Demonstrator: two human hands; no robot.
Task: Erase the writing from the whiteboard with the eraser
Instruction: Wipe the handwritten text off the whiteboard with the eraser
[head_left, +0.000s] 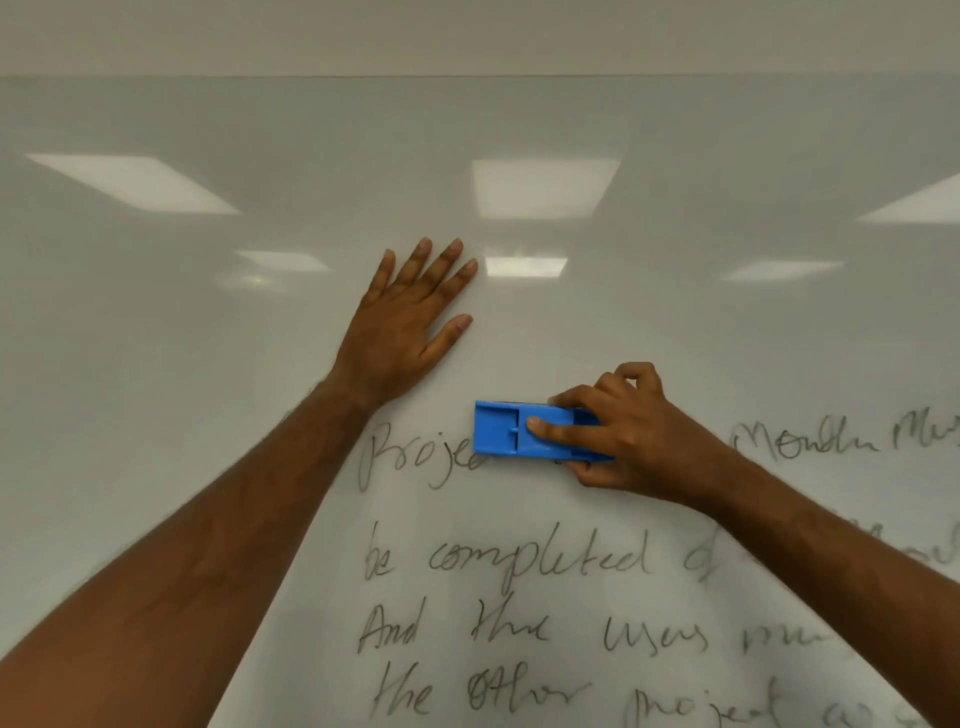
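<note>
A glossy whiteboard (208, 286) fills the view. Black handwriting (519, 561) runs across its lower half in several lines. My right hand (628, 436) grips a blue plastic eraser (506, 428) by its right end and holds it flat against the board, over the middle of the top line of writing. The word to the eraser's left is partly covered. My left hand (405, 322) lies flat on the bare board above and left of the eraser, fingers spread and straight, holding nothing.
The board's top edge (467, 77) meets a pale wall above. Reflected ceiling lights (545, 187) shine on the upper board. More writing (831, 441) continues right of my right hand, partly hidden by my right forearm.
</note>
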